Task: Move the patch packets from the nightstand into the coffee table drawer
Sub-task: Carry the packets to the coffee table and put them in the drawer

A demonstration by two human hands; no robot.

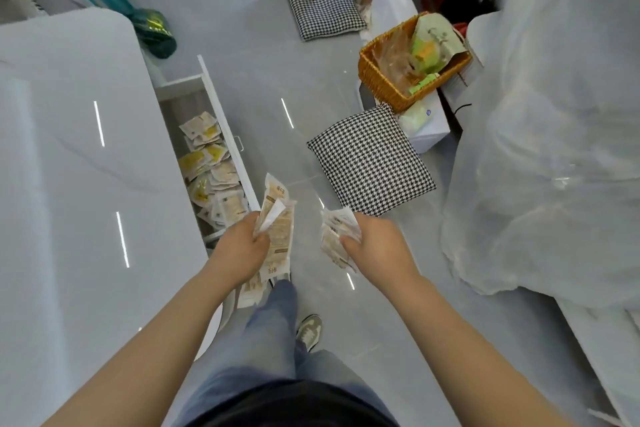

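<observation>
My left hand [242,246] grips a thick bunch of beige patch packets [278,229] just beyond the near end of the open drawer [221,107]. My right hand [374,243] holds a second bunch of packets [334,236] over the floor, to the right of the drawer. The drawer sticks out of the white glossy coffee table [76,149] and holds several loose packets [211,166] with yellow and beige prints. The nightstand is out of view.
Two houndstooth cushions [370,159] [323,7] lie on the grey tiled floor. A wicker basket [384,80] with bags stands at the right by white boxes. Furniture under a plastic sheet [554,114] fills the right side. A green bundle [152,28] lies beyond the table.
</observation>
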